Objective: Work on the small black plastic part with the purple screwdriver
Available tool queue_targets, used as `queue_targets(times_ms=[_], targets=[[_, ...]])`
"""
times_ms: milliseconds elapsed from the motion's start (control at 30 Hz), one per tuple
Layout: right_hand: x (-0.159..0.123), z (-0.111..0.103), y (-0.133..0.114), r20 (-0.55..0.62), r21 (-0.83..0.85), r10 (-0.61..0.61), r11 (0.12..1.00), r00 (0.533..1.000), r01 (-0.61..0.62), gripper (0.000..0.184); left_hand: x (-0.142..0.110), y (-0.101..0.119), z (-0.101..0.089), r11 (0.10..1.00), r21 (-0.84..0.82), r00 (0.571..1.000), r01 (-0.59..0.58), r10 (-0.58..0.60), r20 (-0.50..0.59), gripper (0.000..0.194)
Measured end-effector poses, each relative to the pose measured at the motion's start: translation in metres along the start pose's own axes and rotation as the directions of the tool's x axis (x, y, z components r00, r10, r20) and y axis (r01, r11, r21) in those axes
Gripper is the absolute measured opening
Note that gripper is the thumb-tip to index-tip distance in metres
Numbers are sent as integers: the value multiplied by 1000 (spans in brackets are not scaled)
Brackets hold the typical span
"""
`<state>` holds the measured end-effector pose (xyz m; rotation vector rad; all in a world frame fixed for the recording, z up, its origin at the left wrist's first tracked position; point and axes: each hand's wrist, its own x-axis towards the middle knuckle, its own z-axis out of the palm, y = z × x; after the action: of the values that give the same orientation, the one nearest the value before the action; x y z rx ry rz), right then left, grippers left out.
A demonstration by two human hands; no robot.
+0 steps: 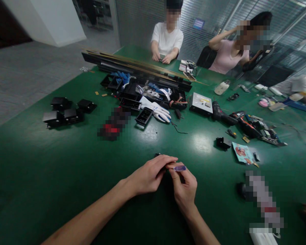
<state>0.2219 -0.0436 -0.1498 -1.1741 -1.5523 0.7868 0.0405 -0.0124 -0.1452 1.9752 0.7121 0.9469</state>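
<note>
Near the front of the green table (107, 177), both hands meet. My right hand (186, 189) is closed on a small screwdriver with a clear purple handle (180, 168), which points to the right; its shaft is hidden among the fingers. My left hand (150, 173) is curled over just to the left, its fingertips meeting those of the right hand. A small dark piece (157, 155) shows behind the left knuckles. Whatever lies inside the left fingers is mostly covered, so I cannot name it.
Black box-like parts (60, 114) stand at the left. Gloves (156, 109), black trays (144, 116) and long dark strips (142, 69) lie ahead. To the right are a power drill (220, 114), a black bracket (223, 143) and a teal packet (242, 153). People sit across the table.
</note>
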Motion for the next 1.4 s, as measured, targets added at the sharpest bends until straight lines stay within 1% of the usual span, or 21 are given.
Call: queue_targets(times_ms=[100,200,367,533,700,767,867,933,1033,1100,1167,1267,1400], targets=[[0,2,0,-36,16,16,1000,999,-16,7,0,1,0,1000,0,1000,2,-2,-6,72],[0,3,1,-54,44,15,999,998,-13,8,0,1,0,1000,0,1000,-1,1,-1,70],[0,4,3,-27,56,33,998,999,-31,5,1,1,1,1000,13,1000,-9,9,-20,67],[-1,6,4,-19,45,62,997,998,-61,4,2,6,-3,1000,7,1000,1,-1,-1,67],[-1,4,1,-12,6,48,999,999,-48,6,1,6,-8,999,-43,1000,-3,4,27,76],[0,3,-1,6,-31,32,999,999,-32,10,0,4,-8,998,-55,1000,2,0,28,74],[1,1,-4,27,-64,2,998,1000,-1,11,0,4,-7,996,-92,1000,0,0,6,65],[1,0,-4,30,-70,-4,997,1000,6,9,0,4,-6,991,-135,999,1,-6,-36,51],[-1,-1,-3,25,-72,5,997,1000,-3,5,2,3,-4,981,-193,990,29,-55,-132,28],[-2,-1,-2,31,-70,14,998,999,-11,6,3,2,-2,974,-223,980,47,-88,-178,17],[-2,-1,-1,35,-65,14,998,999,-11,11,4,1,0,970,-237,974,62,-111,-199,8],[-1,0,-1,24,-56,6,998,1000,-5,18,4,2,4,970,-232,967,72,-125,-221,6],[1,2,0,21,-47,25,999,999,-24,21,5,6,5,972,-225,960,70,-127,-248,9]])
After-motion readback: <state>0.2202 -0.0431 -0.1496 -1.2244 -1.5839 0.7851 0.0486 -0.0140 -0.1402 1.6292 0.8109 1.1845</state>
